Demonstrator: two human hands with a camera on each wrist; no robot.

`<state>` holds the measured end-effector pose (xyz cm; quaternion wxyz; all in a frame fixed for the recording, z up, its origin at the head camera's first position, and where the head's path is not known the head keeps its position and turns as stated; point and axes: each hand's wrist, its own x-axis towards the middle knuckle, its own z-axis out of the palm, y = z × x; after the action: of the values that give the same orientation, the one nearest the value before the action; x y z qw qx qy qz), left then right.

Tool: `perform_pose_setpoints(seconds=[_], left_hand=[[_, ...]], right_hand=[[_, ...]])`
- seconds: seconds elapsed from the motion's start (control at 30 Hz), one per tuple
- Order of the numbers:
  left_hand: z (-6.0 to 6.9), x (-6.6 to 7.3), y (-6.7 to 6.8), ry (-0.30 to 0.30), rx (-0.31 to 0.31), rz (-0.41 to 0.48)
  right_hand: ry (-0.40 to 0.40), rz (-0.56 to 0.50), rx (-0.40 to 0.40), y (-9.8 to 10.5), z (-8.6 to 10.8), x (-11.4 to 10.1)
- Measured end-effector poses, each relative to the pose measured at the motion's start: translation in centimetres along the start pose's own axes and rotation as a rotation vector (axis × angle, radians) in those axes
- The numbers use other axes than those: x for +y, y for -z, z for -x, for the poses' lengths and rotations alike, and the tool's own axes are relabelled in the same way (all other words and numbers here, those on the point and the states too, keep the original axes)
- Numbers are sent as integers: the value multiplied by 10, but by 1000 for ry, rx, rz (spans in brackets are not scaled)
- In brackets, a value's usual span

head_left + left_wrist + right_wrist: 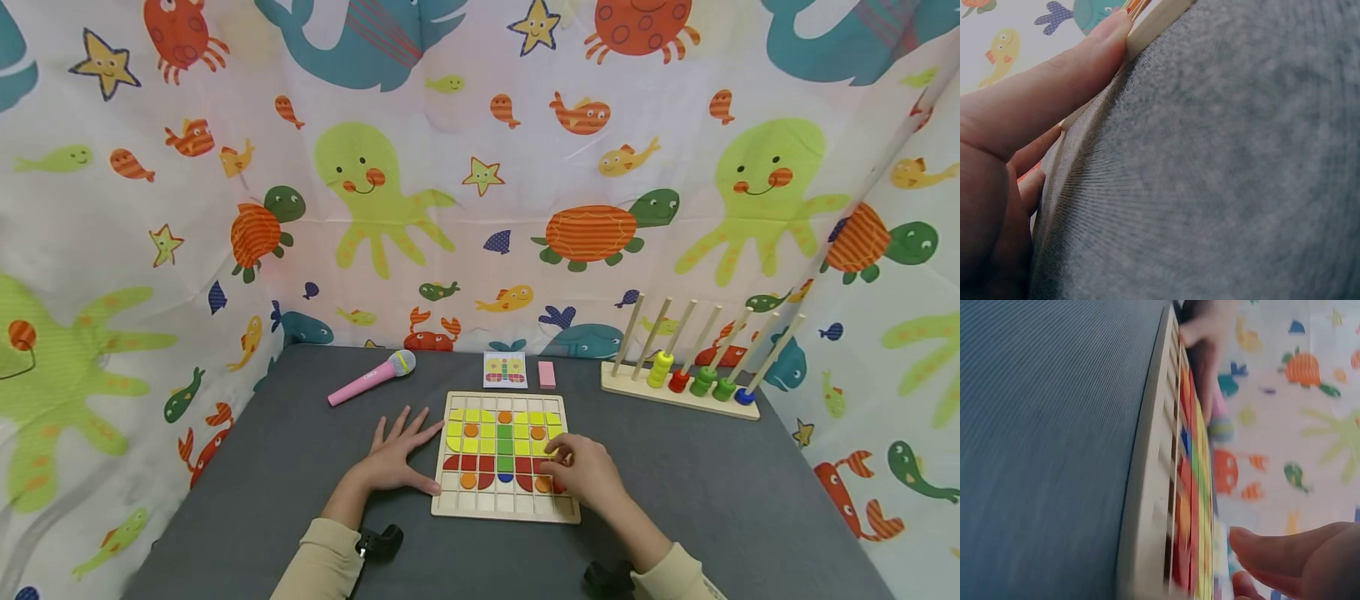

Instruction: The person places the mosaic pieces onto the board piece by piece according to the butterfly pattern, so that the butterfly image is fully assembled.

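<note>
A square wooden grid board (506, 505) lies on the dark table, filled with yellow, red, green, orange and blue pieces in a butterfly-like pattern. My left hand (397, 460) is spread at its left side, with the thumb touching the board's edge; in the left wrist view the thumb (1085, 72) rests against the wooden rim. Over the right side of the board is my right hand (588, 473), fingers loosely bent near the red pieces (525, 464). In the right wrist view its thumb (1285, 550) stands apart from the board, and no piece shows in the fingers.
Behind the board lie a pattern card (505, 370) and a pink block (547, 375). A pink toy microphone (371, 379) is at the back left. A wooden peg stand (678, 392) with colored beads stands at the back right, before a printed cloth (465, 300).
</note>
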<state>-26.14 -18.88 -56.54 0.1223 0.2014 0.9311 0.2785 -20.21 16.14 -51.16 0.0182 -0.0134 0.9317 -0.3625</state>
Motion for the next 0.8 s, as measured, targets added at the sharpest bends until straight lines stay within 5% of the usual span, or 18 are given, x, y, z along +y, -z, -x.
perform_pose_setpoints(seconds=[0.4,0.8], left_hand=[[1,-2,0,3,4,14],[3,2,4,10,-2,4]], right_hand=[[-93,140,-54,53,19,79],[-105,44,-52,48,7,62]])
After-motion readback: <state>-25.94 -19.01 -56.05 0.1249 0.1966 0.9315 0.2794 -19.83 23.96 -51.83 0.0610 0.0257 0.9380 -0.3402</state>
